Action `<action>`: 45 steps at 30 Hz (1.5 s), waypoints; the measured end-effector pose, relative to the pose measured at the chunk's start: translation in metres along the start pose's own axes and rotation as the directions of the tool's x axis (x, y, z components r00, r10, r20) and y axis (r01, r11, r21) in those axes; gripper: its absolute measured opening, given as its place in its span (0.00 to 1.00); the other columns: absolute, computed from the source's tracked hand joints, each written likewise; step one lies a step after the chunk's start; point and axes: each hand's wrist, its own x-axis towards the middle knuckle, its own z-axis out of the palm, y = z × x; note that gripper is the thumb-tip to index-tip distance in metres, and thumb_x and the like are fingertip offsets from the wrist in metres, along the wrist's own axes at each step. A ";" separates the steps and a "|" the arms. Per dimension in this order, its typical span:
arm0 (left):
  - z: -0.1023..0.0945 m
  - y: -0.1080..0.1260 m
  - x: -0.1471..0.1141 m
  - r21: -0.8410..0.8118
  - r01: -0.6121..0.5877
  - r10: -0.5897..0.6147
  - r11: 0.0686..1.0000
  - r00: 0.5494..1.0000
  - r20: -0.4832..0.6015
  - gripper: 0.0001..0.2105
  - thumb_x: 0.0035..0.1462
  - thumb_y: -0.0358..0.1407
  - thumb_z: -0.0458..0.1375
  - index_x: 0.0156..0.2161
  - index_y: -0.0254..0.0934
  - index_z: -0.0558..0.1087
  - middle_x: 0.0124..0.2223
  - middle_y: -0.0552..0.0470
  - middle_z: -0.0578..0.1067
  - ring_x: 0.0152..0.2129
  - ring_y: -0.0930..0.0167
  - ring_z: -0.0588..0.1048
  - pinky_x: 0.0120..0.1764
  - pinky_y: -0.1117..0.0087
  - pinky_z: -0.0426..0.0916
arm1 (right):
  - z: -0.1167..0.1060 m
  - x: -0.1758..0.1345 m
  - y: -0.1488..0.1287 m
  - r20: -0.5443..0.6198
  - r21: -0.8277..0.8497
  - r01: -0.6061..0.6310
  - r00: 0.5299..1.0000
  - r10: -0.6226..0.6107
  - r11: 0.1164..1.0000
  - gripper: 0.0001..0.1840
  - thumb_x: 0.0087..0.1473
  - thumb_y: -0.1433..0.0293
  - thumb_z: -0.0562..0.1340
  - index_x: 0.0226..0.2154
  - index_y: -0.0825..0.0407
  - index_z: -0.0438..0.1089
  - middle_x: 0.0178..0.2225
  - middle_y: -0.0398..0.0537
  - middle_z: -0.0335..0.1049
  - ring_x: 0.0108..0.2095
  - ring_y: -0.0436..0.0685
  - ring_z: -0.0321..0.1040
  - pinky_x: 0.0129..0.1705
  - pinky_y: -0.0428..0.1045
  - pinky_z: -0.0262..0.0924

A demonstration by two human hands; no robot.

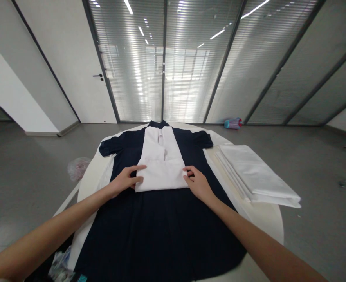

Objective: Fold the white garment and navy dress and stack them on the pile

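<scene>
A white folded garment (161,174), perhaps a shirt, lies on the upper middle of a dark navy short-sleeved garment (161,231), which is spread out flat. My left hand (127,181) holds the white garment's left edge, its index finger and thumb on top and the other fingers partly hidden. At the opposite edge, the curled fingers of my right hand (198,182) grip the white cloth near its lower corner. The white garment's lower part is folded up, with an open slit above the fold.
Under the garments stands a rounded white table (268,223). Folded white cloth (255,172) lies on its right side, one corner overhanging. A clear plastic bag (78,168) is left of the table. On the floor by the glass wall lies a blue and pink package (233,123).
</scene>
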 end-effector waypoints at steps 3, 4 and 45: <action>-0.001 0.000 0.004 -0.028 -0.027 0.027 0.999 0.999 0.018 0.40 0.47 0.39 0.69 0.65 0.36 0.63 0.55 0.42 0.73 0.26 0.72 0.73 0.25 0.71 0.71 | 0.001 0.003 0.003 -0.041 0.022 0.061 0.997 -0.060 0.998 0.09 0.54 0.68 0.55 0.39 0.50 0.66 0.32 0.42 0.64 0.23 0.50 0.62 0.27 0.47 0.56; -0.001 -0.001 0.005 -0.032 -0.059 0.060 0.998 0.998 0.018 0.41 0.48 0.39 0.69 0.67 0.37 0.61 0.54 0.43 0.74 0.25 0.73 0.72 0.25 0.72 0.70 | 0.002 0.003 0.004 -0.069 0.015 0.093 0.993 -0.092 0.996 0.08 0.54 0.68 0.55 0.37 0.50 0.66 0.33 0.43 0.65 0.26 0.51 0.64 0.29 0.47 0.57; 0.036 0.022 0.103 0.845 -0.463 0.395 0.266 0.852 0.343 0.32 0.69 0.50 0.41 0.70 0.32 0.51 0.71 0.41 0.50 0.69 0.59 0.45 0.67 0.52 0.42 | 0.032 0.036 -0.015 0.329 -0.617 0.328 0.933 -0.144 0.715 0.44 0.66 0.46 0.39 0.69 0.62 0.48 0.71 0.63 0.37 0.71 0.65 0.33 0.68 0.65 0.34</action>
